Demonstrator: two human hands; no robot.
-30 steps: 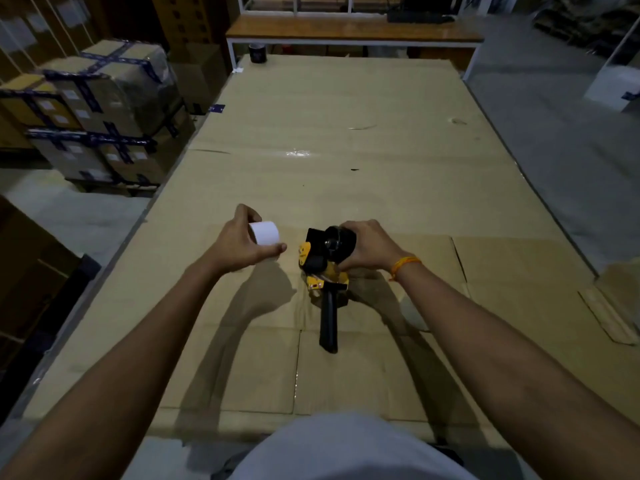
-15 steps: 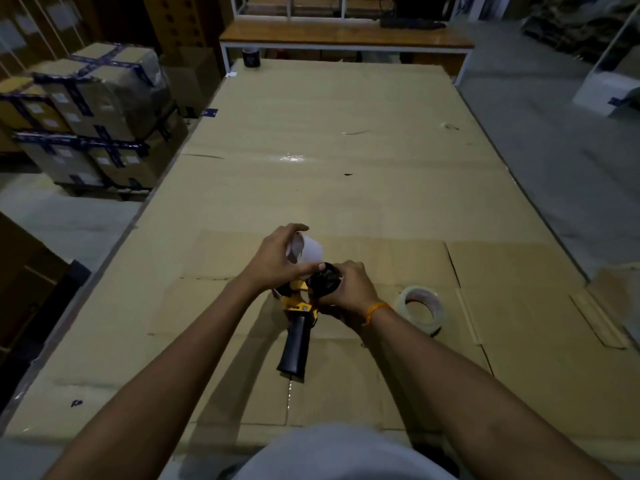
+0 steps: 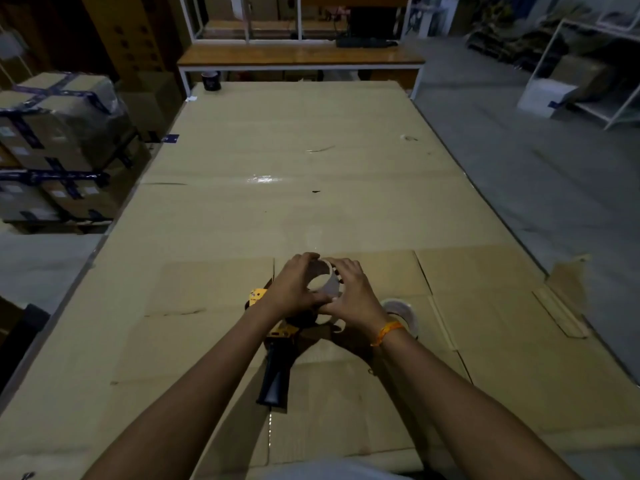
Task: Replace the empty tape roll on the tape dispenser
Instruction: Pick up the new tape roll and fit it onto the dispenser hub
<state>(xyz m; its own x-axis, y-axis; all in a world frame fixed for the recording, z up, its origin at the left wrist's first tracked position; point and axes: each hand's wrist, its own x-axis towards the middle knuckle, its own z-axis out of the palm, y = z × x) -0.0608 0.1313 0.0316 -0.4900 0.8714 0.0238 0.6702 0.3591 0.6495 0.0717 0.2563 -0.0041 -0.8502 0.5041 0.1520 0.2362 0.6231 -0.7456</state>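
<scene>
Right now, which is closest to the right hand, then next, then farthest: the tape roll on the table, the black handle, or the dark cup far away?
1. Tape roll: beside the right hand, by the wrist.
2. Black handle: lower left, nearer the person.
3. Dark cup: the table's far end.

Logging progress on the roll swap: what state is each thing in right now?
white tape core: held in both hands above the dispenser
left hand: closed on the core
right hand: closed on the core
tape dispenser: lying on the cardboard-covered table
clear tape roll: on the table, untouched
</scene>
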